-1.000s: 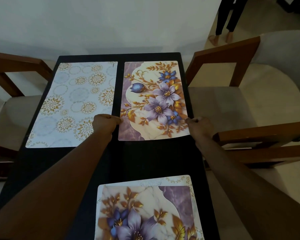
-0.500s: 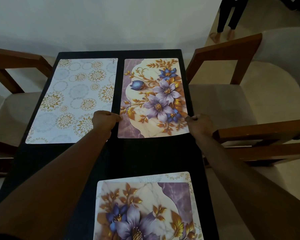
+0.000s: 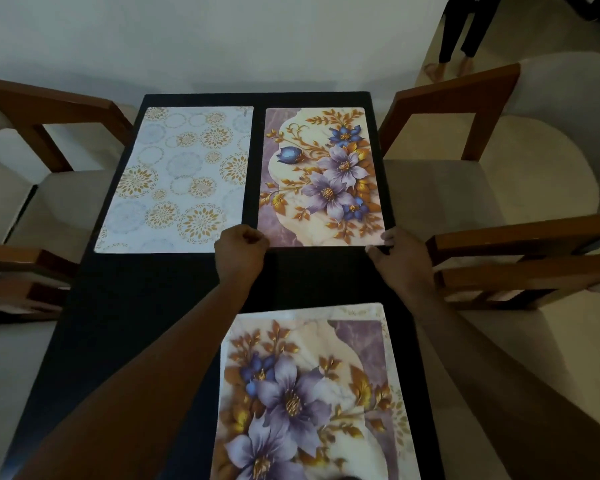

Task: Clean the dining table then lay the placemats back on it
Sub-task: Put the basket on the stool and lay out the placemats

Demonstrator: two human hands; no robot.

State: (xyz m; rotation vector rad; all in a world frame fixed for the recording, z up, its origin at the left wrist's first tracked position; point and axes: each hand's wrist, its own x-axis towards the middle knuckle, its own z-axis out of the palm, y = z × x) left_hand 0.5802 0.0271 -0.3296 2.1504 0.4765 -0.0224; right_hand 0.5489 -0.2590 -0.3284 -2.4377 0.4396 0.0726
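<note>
At the far right corner of the dark dining table (image 3: 146, 306) lies a floral placemat (image 3: 323, 178), flat and squared to the table's edges. It is printed with purple and blue flowers and gold leaves on a cream panel with a mauve marbled border. The left hand (image 3: 239, 252) has its fingers curled at the mat's near left corner and grips it there. The right hand (image 3: 400, 258) pinches the near right corner between thumb and fingertips, close to the table's right edge.

Just beside this mat, toward the far left corner, sits a pale placemat (image 3: 181, 181) patterned with gold and grey-blue circles, with a narrow strip of dark table between the two. A second floral placemat (image 3: 305, 393) with the same flowers lies along the near right part of the table, well apart from the far pair. Wooden chairs (image 3: 465, 109) with light cushions stand along both long edges.
</note>
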